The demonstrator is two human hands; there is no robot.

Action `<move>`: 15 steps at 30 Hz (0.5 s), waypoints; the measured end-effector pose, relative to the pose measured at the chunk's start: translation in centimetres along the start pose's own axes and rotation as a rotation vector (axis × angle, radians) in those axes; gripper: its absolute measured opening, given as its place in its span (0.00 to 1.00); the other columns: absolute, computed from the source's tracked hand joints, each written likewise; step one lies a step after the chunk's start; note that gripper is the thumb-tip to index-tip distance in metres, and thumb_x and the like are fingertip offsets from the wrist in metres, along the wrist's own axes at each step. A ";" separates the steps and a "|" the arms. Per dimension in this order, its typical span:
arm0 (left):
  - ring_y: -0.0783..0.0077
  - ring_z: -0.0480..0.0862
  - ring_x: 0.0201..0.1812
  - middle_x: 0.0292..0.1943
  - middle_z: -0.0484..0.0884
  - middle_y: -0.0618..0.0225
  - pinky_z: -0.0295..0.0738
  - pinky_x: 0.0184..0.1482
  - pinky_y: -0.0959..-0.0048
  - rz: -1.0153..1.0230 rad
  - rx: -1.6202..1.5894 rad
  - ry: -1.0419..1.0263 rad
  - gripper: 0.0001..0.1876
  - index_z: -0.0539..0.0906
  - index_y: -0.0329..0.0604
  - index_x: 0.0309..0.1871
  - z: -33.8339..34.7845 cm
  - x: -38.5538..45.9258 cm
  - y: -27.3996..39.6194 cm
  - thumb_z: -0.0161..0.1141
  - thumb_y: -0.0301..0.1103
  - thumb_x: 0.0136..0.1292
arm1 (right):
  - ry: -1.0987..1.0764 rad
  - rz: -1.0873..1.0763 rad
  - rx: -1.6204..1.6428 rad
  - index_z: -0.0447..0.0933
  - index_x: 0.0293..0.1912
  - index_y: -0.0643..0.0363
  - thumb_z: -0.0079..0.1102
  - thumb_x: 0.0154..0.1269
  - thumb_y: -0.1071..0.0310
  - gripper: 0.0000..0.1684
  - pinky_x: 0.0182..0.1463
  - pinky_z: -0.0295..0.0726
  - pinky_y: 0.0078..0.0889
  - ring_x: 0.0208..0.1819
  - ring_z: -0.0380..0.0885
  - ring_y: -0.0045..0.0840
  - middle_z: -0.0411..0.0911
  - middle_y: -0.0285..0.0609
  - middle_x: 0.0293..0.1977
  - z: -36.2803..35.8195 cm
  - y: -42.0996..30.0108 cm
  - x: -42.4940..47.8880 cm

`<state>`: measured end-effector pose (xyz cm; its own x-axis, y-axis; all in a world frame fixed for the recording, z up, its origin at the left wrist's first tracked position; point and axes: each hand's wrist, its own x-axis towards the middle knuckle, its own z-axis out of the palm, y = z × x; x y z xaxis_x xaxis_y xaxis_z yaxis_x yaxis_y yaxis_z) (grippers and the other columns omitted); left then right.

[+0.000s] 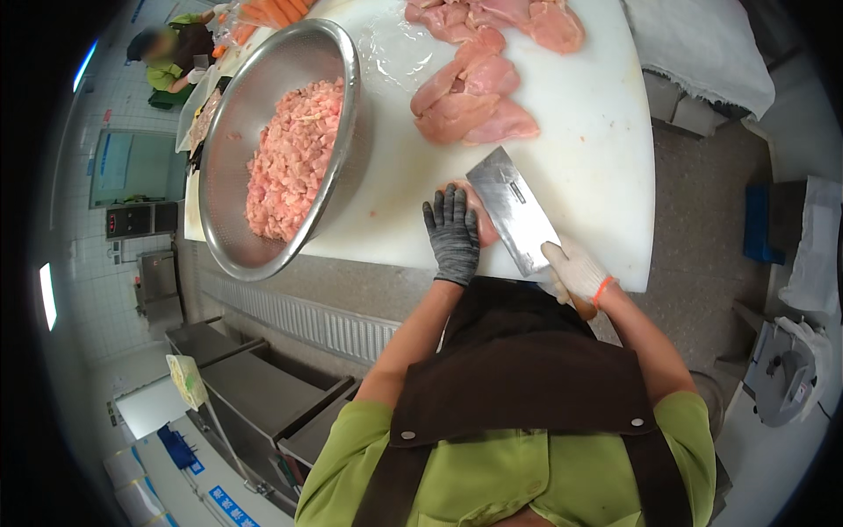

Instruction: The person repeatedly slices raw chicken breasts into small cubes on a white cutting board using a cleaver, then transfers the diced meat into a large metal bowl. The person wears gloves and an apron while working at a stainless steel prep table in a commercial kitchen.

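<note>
My left hand [453,230], in a grey knitted glove, lies flat over a raw chicken breast [486,221] and holds it down against the white cutting board [586,191]. Part of the meat is hidden under the palm. In a white knit glove with an orange cuff, my right hand [574,269] grips a cleaver [517,207] by its brown wooden handle. The broad steel blade slants beside the breast, to its right; whether it touches the meat I cannot tell. Beyond both hands lies a group of whole raw breasts [471,99].
A perforated steel bowl [227,165] of diced meat [296,165] stands on the board's left. More raw meat [500,16] lies at the far side. At far left a person [168,56] works near carrots [283,10]. Left of me are a floor drain grate [309,316] and steel sinks [263,388].
</note>
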<state>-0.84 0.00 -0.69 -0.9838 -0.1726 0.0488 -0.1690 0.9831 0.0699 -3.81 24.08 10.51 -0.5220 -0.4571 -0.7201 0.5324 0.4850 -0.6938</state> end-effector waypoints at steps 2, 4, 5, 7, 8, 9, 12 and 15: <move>0.64 0.52 0.77 0.76 0.56 0.66 0.34 0.77 0.59 0.037 -0.025 0.060 0.26 0.58 0.46 0.75 0.5 0.0 -0.3 0.37 0.41 0.76 | 0.051 -0.080 0.106 0.69 0.49 0.68 0.41 0.73 0.55 0.23 0.28 0.80 0.32 0.17 0.70 0.24 0.69 0.40 0.21 0.8 0.3 1.9; 0.64 0.51 0.77 0.76 0.56 0.66 0.34 0.77 0.59 0.030 -0.034 0.059 0.26 0.58 0.46 0.75 0.7 0.0 -0.4 0.36 0.40 0.76 | 0.040 -0.057 0.126 0.70 0.48 0.68 0.42 0.73 0.56 0.22 0.28 0.80 0.32 0.15 0.68 0.23 0.68 0.39 0.20 0.9 -1.3 2.8; 0.65 0.51 0.77 0.76 0.56 0.66 0.34 0.77 0.59 0.025 -0.038 0.058 0.26 0.58 0.46 0.75 0.7 0.0 -0.4 0.36 0.40 0.76 | 0.004 -0.068 0.134 0.70 0.48 0.68 0.41 0.73 0.56 0.22 0.28 0.80 0.32 0.15 0.68 0.23 0.68 0.39 0.20 0.7 -1.0 2.7; 0.65 0.50 0.77 0.76 0.56 0.66 0.33 0.77 0.59 -0.010 -0.034 -0.015 0.26 0.58 0.46 0.75 0.3 0.0 -0.1 0.35 0.40 0.76 | -0.063 -0.091 0.148 0.70 0.49 0.68 0.41 0.73 0.56 0.22 0.28 0.80 0.31 0.14 0.67 0.22 0.67 0.39 0.20 -0.2 -0.2 2.5; 0.65 0.50 0.77 0.76 0.56 0.66 0.32 0.77 0.59 -0.025 -0.032 -0.050 0.26 0.58 0.46 0.75 0.0 0.1 0.0 0.35 0.40 0.76 | -0.059 -0.122 -0.013 0.70 0.49 0.67 0.40 0.73 0.56 0.22 0.27 0.79 0.31 0.15 0.67 0.21 0.67 0.39 0.20 -1.0 0.2 1.6; 0.65 0.49 0.77 0.76 0.55 0.66 0.32 0.77 0.59 -0.011 -0.032 -0.039 0.26 0.57 0.45 0.75 -0.2 0.1 0.0 0.35 0.40 0.76 | -0.060 -0.087 -0.011 0.70 0.49 0.67 0.39 0.73 0.56 0.22 0.27 0.79 0.31 0.15 0.67 0.21 0.67 0.39 0.20 -1.3 0.1 0.9; 0.65 0.48 0.78 0.77 0.54 0.65 0.31 0.77 0.59 0.028 0.008 -0.037 0.27 0.56 0.43 0.75 -0.3 0.1 0.0 0.34 0.40 0.76 | -0.011 -0.067 0.060 0.70 0.50 0.67 0.39 0.73 0.56 0.23 0.25 0.77 0.32 0.15 0.67 0.21 0.68 0.39 0.20 -0.7 0.1 0.9; 0.64 0.47 0.78 0.77 0.52 0.64 0.30 0.77 0.59 0.047 0.082 -0.045 0.28 0.55 0.41 0.75 0.2 0.1 -0.4 0.34 0.41 0.76 | 0.050 -0.120 0.169 0.70 0.50 0.67 0.39 0.73 0.56 0.23 0.24 0.76 0.32 0.17 0.68 0.21 0.68 0.39 0.21 1.3 -1.3 3.6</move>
<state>-0.93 -0.37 -0.90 -0.9921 -0.1253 0.0049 -0.1253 0.9920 -0.0128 -5.48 20.81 8.84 -0.6185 -0.4649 -0.6335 0.5663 0.2951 -0.7695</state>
